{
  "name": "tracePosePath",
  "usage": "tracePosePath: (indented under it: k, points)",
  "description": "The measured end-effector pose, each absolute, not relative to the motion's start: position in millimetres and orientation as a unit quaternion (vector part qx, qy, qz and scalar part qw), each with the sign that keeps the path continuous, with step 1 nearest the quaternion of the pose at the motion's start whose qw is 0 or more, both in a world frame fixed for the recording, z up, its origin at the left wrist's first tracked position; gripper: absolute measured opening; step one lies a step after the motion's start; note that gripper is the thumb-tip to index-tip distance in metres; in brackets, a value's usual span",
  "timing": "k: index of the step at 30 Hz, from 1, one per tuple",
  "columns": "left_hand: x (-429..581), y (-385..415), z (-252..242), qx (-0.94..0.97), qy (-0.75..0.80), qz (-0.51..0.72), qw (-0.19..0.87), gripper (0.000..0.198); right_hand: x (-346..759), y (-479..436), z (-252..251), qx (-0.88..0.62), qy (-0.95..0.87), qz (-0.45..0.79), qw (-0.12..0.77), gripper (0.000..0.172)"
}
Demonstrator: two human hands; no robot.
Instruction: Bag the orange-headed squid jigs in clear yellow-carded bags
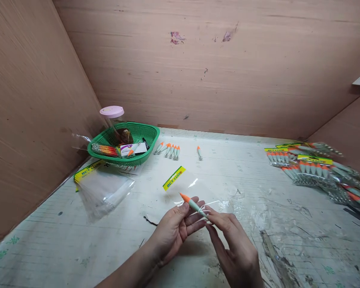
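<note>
Between my hands is a fishing lure point(195, 206), pale green with an orange tip, slanting from upper left to lower right. My left hand point(175, 224) grips its front half, thumb on top and fingers beneath. The fingertips of my right hand point(232, 236) pinch at the tail end, where thin white strands stick out; the hooks there are hidden. Just beyond my hands lies a clear plastic bag point(195, 182) with a yellow and green header label point(174, 179). Further back on the table lie a single lure point(199, 153) and a small row of similar lures point(172, 151).
A green basket point(150, 134) at the back left holds a pink-lidded jar point(112, 112), lures and cards. Before it lies a stack of clear bags point(103, 192). Packed lures point(313, 168) are piled at the right. Wooden walls point(198, 72) enclose the back and sides.
</note>
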State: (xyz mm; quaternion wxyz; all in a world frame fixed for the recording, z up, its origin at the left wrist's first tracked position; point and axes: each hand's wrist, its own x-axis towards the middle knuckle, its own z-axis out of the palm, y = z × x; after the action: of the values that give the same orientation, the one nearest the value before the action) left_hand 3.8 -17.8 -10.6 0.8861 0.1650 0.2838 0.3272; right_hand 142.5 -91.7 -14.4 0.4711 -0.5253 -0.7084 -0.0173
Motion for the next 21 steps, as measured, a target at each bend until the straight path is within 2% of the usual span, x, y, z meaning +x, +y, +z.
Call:
tracePosePath:
  k: [7, 14, 21]
  points:
    - [3, -22, -14, 0.184, 0.271, 0.332, 0.885, 0.047, 134, -88, -10, -0.520, -0.705, -0.002, 0.483, 0.033]
    - [4, -21, -9, 0.173, 0.284, 0.361, 0.871, 0.025, 138, -89, -7, -0.510, -0.721, -0.053, 0.466, 0.028]
    - [1, -20, -3, 0.169, 0.315, 0.353, 0.864, 0.037, 143, -91, -9, -0.502, -0.717, -0.063, 0.479, 0.029]
